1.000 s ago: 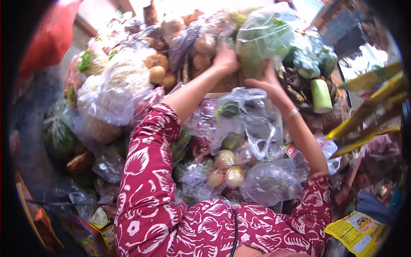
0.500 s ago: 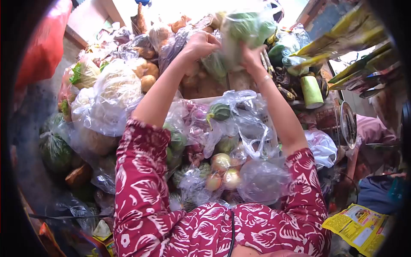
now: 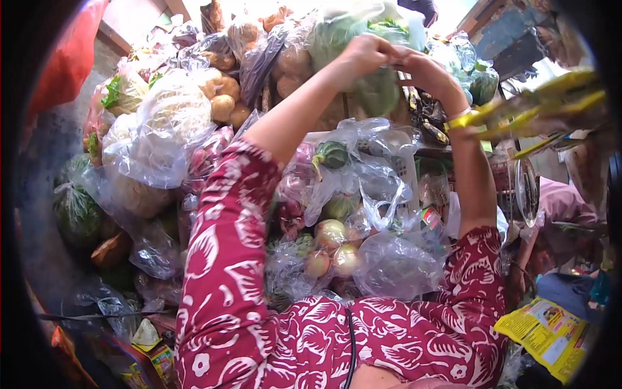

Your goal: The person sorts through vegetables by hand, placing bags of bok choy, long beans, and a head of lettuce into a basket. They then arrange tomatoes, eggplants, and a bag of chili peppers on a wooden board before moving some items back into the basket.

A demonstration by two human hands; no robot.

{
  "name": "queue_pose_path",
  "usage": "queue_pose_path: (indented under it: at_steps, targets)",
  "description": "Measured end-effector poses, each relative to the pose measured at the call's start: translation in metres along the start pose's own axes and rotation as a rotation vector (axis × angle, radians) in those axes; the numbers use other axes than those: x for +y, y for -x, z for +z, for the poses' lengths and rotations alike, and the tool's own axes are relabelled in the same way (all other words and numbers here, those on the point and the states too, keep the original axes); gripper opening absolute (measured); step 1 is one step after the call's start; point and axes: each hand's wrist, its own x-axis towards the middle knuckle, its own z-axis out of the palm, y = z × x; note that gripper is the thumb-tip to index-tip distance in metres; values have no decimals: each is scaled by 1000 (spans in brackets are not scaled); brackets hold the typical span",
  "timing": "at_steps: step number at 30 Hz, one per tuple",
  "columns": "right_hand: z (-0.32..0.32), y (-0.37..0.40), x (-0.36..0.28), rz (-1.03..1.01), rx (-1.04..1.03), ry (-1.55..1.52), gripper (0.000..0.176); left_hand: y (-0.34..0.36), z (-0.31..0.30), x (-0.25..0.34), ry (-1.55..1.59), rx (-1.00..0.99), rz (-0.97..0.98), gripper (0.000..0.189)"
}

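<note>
My left hand (image 3: 366,55) and my right hand (image 3: 424,68) meet above the far side of the pile, fingers closed and pinched close together. A clear plastic bag of green vegetables (image 3: 379,94) hangs just below them and appears gripped at its top; the exact hold is hidden by the fingers. Behind the hands, more plastic with leafy greens (image 3: 389,27) shows pale and bright. Nearer my body, a white basket (image 3: 407,162) holds bagged produce, a small dark green squash (image 3: 333,154) and several onions (image 3: 330,234).
Bagged cauliflower (image 3: 165,117) and potatoes (image 3: 223,107) lie to the left. Yellow sachets (image 3: 544,104) hang at the right, close to my right forearm. A yellow packet (image 3: 547,337) sits lower right. A red plastic bag (image 3: 65,61) hangs at the upper left.
My left hand has moved right and my right hand has come in beside it, so they now meet. The blurred bag of greens has come lower. The hanging sachets have swung.
</note>
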Motion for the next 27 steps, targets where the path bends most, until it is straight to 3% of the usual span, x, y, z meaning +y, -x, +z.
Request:
queue_pose_path:
  at_steps: [2,3,5,6,7,8,10,12,14,15,16,17,18,20,21,22,24,25,27]
  targets:
    - [4,16,-6,42,209,313,36,-21,22,-7,125,-202,35,24]
    - [3,14,0,66,244,384,34,-22,31,-4,-23,-235,-4,28]
    - [-14,-1,33,84,323,614,27,-19,43,-22,70,-297,31,32]
    - [-27,-14,50,-50,396,864,23,-13,42,-27,136,-326,67,33]
    - [-20,-18,44,81,523,800,23,-10,33,-34,84,-388,222,30]
    - [-10,-24,39,214,639,731,24,-3,6,-23,59,-382,204,30]
    - [-33,-40,54,80,721,403,23,19,-65,14,17,-989,-390,25]
    - [-54,-62,71,-90,844,385,24,45,-120,7,-315,-615,-519,24]
    - [-64,-78,88,-235,1097,439,23,49,-168,-20,-699,-394,-406,37]
    - [-43,-78,85,-239,1186,237,21,55,-167,-41,-698,-396,-412,37]
    - [-79,-97,110,-155,1199,647,21,65,-158,-68,-846,-138,-361,44]
    - [-58,-87,95,-75,1124,764,22,68,-151,-94,-977,126,-300,52]
    - [-32,-74,78,11,1054,879,23,58,-151,-114,-909,-76,-327,63]
    - [-33,-59,65,-58,833,591,31,62,-125,-104,-1124,57,-497,64]
    - [-34,-38,57,-228,548,670,37,64,-122,-98,-1031,133,-548,62]
    - [-36,-32,52,-106,621,510,53,66,-126,-102,-942,207,-599,60]
    - [-29,-4,27,-110,645,611,71,66,-148,-108,-787,112,-558,49]
    - [-54,-3,39,-271,687,868,73,69,-160,-91,-668,54,-608,38]
    - [-33,31,32,-318,718,793,69,79,-180,-37,-388,25,-639,23]
